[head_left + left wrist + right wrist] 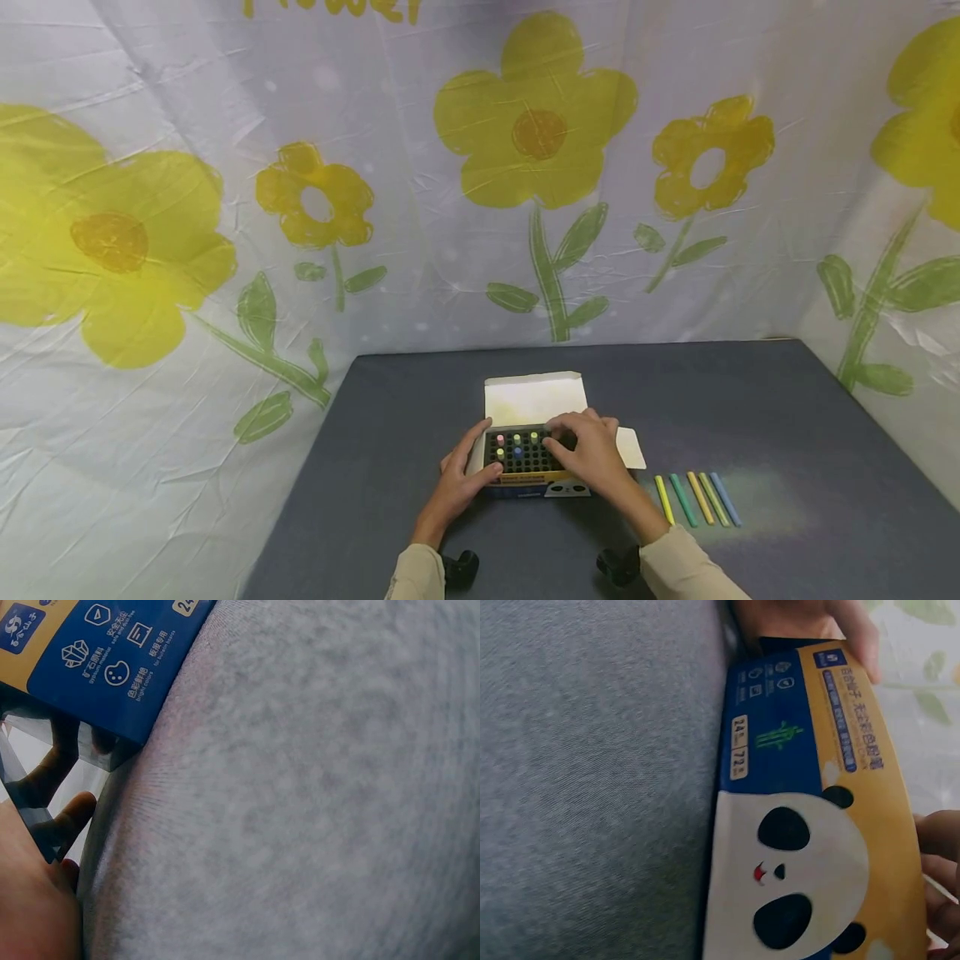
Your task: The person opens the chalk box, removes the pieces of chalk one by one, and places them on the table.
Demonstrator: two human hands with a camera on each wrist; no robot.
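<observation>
An open chalk box (567, 477), blue and yellow with a panda on its front, holds a black grid of holes. Several short chalk ends stand up in it, among them a pink chalk (501, 439) and a blue chalk (517, 452). My left hand (459, 477) grips the box's left end, thumb at the front edge and fingers round the side. Over the grid's right part my right hand (590, 450) bends thumb and index finger down close together; I cannot tell whether chalk is between them. In the right wrist view its fingers (939, 847) show at the box's top edge.
The box's white lid (534, 398) stands folded back, and a white side flap (631, 448) sticks out right. On the dark table (405, 417), right of the box, several chalk sticks lie in a row, including a green chalk (682, 500). A flower-printed cloth (420, 275) hangs behind.
</observation>
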